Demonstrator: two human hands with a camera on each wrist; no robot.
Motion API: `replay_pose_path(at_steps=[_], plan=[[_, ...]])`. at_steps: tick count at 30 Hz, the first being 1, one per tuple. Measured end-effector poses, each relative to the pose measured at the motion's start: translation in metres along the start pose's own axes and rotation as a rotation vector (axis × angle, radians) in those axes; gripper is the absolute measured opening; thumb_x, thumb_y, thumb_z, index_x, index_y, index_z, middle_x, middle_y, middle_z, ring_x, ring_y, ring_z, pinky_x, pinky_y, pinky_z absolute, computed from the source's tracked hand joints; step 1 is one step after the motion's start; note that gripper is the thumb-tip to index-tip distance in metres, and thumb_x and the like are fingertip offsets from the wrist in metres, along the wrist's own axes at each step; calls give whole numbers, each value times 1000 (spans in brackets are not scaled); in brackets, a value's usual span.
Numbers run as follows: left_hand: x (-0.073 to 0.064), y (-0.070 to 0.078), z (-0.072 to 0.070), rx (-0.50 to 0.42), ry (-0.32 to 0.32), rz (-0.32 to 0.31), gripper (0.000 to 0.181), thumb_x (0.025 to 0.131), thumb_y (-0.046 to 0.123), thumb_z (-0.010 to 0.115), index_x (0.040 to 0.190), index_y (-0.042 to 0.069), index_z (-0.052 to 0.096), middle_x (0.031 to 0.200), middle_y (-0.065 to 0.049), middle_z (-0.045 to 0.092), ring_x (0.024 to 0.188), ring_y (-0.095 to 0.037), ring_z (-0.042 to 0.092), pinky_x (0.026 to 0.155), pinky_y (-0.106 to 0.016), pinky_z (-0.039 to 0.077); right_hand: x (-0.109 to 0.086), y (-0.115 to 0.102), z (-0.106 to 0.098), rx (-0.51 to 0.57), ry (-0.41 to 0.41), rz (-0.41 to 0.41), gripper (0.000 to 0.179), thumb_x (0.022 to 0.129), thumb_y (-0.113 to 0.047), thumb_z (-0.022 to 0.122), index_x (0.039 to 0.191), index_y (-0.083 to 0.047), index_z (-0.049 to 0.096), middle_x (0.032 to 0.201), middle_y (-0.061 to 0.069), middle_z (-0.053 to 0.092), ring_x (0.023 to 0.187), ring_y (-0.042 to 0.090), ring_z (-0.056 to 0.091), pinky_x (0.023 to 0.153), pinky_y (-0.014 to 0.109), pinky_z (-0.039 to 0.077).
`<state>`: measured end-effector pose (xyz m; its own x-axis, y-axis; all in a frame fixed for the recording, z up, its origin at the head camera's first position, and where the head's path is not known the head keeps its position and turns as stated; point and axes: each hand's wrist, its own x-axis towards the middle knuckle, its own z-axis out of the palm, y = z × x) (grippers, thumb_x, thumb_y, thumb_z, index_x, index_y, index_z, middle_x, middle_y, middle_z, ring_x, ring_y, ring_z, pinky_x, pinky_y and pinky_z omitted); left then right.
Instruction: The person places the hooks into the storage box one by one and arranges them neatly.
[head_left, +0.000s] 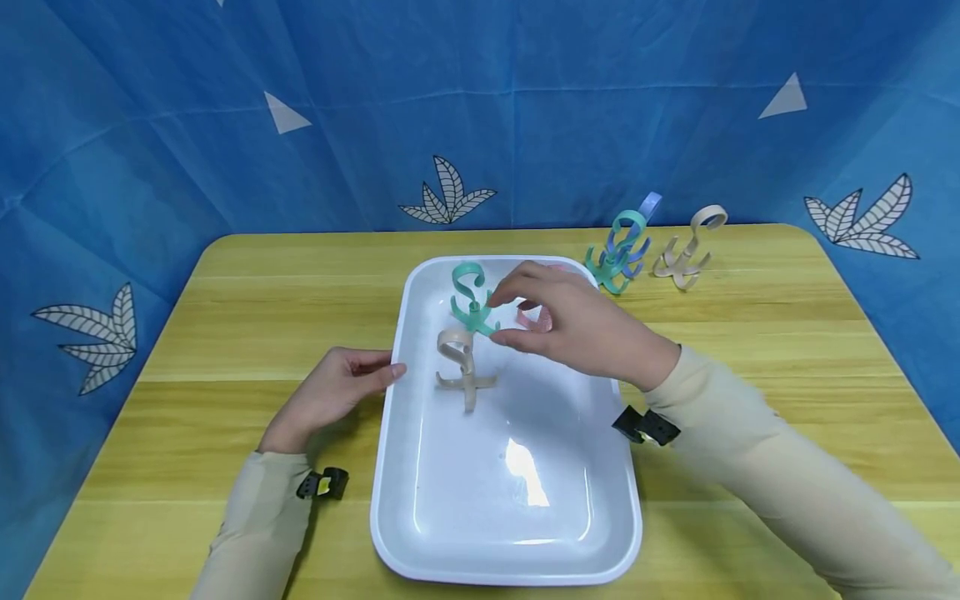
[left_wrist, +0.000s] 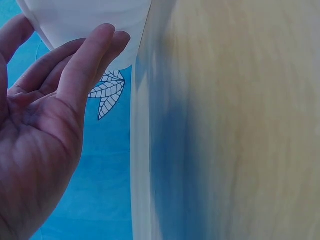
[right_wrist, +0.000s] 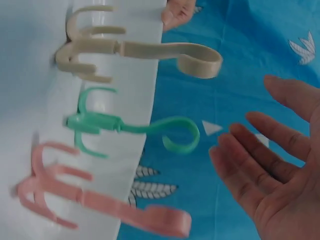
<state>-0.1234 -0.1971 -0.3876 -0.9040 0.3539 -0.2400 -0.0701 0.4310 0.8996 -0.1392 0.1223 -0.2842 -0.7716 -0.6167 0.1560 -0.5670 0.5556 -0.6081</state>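
My left hand (head_left: 337, 392) holds the left rim of a white plastic tray (head_left: 506, 575), thumb over the edge and fingers against the outer wall. In the tray stand a beige four-pronged swivel hook (head_left: 467, 375), a green one (head_left: 472, 312) and a pink one (right_wrist: 85, 195). My right hand (head_left: 573, 321) is above the tray's far half with fingers and thumb apart, holding nothing. In the head view it covers much of the pink hook. The right wrist view shows a gap between its fingertips and the green hook (right_wrist: 182, 135).
Beyond the tray's far right corner, a green hook (head_left: 612, 265) and a blue-purple hook (head_left: 647, 207) stand close together on the wooden table (head_left: 285, 308). Another beige hook (head_left: 684, 262) stands to their right. A blue patterned cloth (head_left: 570, 125) hangs behind the table.
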Motion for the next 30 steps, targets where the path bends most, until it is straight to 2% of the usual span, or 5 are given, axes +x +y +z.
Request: replay_pose_path(at_steps=[5, 12, 22, 25, 30], plan=[[0, 1, 0, 11, 2, 1, 51, 96, 38, 66, 128, -2, 63, 117, -13, 68, 107, -25, 64, 91, -40, 52, -10, 9, -16, 4, 72, -16, 27, 91, -20, 74, 115, -9, 68, 113, 1, 64, 91, 16, 62, 77, 35, 52], [1, 2, 0, 26, -1, -1, 51, 95, 38, 66, 128, -1, 64, 116, -12, 69, 107, -25, 63, 92, -41, 51, -21, 17, -35, -35, 169, -9, 21, 90, -10, 73, 111, -9, 69, 111, 1, 65, 100, 20, 63, 85, 38, 54], [1, 1, 0, 10, -7, -4, 52, 95, 39, 66, 128, -1, 64, 117, -13, 68, 108, -25, 63, 93, -42, 51, -37, 33, -56, -47, 304, 110, 21, 92, -11, 71, 112, -7, 69, 110, 3, 64, 99, 23, 62, 89, 45, 50], [1, 2, 0, 16, -4, -17, 53, 94, 41, 67, 128, 0, 64, 117, -12, 68, 108, -25, 63, 93, -42, 51, -41, 43, -62, -50, 360, 162, 21, 95, -18, 69, 112, -7, 70, 108, 3, 64, 99, 22, 61, 89, 36, 49], [1, 2, -1, 18, -1, -35, 54, 94, 42, 67, 128, 1, 64, 118, -11, 68, 109, -24, 62, 93, -41, 50, -42, 61, -67, -53, 433, 257, 30, 96, -31, 66, 114, -7, 69, 108, 2, 63, 100, 21, 60, 86, 19, 44]])
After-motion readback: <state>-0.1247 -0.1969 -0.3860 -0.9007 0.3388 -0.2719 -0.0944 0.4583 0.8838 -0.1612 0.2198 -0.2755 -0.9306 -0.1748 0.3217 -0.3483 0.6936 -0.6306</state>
